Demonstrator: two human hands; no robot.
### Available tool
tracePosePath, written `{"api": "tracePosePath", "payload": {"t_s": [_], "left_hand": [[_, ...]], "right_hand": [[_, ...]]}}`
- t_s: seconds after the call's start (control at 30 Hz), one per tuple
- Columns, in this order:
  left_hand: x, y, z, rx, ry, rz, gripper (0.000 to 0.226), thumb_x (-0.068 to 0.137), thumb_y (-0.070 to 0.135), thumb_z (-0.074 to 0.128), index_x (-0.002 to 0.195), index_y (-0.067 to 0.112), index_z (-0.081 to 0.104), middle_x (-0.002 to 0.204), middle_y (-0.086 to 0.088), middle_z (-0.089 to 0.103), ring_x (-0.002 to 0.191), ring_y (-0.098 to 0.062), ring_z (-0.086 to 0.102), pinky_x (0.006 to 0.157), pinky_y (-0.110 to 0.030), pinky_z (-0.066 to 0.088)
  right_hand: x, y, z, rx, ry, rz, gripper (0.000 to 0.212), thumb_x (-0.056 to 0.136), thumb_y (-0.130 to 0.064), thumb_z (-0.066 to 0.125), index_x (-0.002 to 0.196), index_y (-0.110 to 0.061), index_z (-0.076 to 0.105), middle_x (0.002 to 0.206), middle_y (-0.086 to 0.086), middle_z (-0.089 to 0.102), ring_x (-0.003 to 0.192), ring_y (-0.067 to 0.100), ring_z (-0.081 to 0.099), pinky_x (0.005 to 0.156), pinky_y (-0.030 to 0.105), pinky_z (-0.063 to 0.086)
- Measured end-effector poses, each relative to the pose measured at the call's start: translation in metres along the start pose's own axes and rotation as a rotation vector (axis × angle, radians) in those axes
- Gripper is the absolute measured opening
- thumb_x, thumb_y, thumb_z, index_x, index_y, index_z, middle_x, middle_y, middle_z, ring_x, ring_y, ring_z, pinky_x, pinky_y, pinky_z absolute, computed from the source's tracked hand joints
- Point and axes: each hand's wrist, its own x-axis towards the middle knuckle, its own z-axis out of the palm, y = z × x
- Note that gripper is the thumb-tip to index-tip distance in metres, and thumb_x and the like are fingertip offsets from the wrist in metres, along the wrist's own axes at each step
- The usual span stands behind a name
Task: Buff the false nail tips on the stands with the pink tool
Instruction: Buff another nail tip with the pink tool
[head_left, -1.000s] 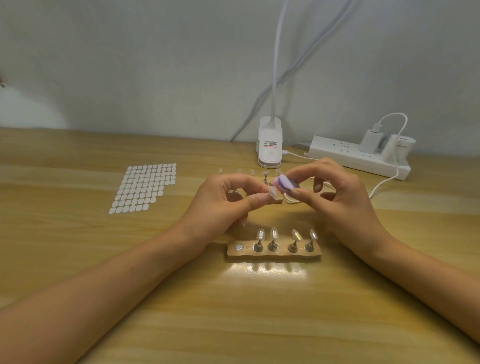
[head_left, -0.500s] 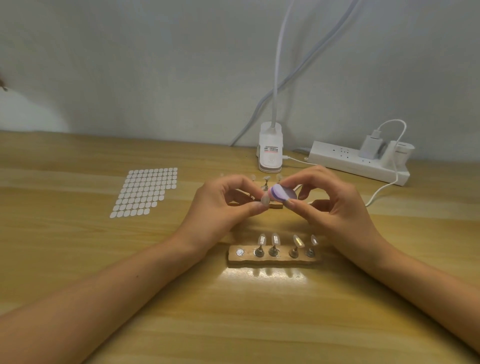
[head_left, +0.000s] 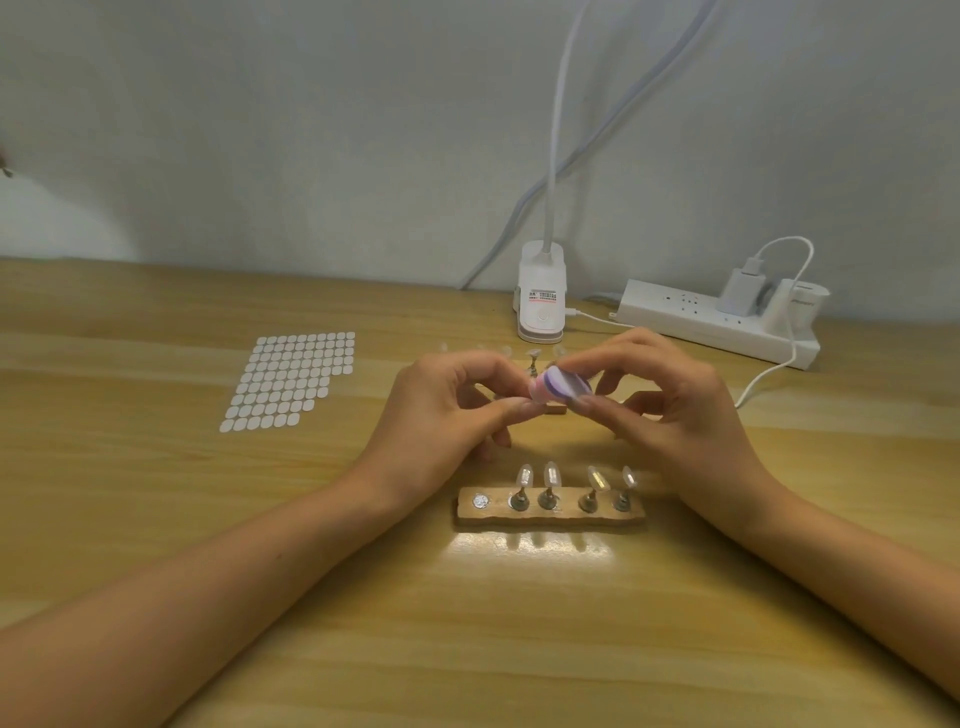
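Note:
My right hand (head_left: 675, 410) pinches a small pink and purple buffing tool (head_left: 561, 385) between thumb and forefinger above the table. My left hand (head_left: 441, 415) pinches a nail stand with a false nail tip (head_left: 536, 391) that touches the tool; the stand itself is mostly hidden by my fingers. In front of my hands lies a wooden holder (head_left: 550, 512) with several upright stands carrying clear nail tips (head_left: 550, 475) and one bare metal disc (head_left: 480, 501) at its left end. A second holder (head_left: 556, 409) with more tips lies behind my hands, largely hidden.
A sheet of white adhesive dots (head_left: 291, 382) lies to the left. At the back stand a white clip lamp base (head_left: 540, 301) and a white power strip (head_left: 717, 325) with plugs and a cable (head_left: 769, 374) trailing right.
Both hands stay together at the same spot. The pink tool has shifted slightly against the nail tip, and the view has tilted a little.

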Motion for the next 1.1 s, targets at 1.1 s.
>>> {"api": "tracePosePath", "payload": {"t_s": [1.1], "left_hand": [[0.0,-0.0003,0.0021,0.115,-0.036,0.089,0.007,0.088,0.013,0.075,0.086,0.02,0.079,0.078,0.008,0.076,0.06,0.01,0.06,0.061,-0.005,0.04]], "right_hand": [[-0.0001,0.0006,-0.0006,-0.043,0.012,-0.112,0.024,0.089,-0.027,0.064,0.111,-0.024,0.071,0.102,-0.005,0.063,0.099,0.028,0.061,0.066,0.039,0.054]]}}
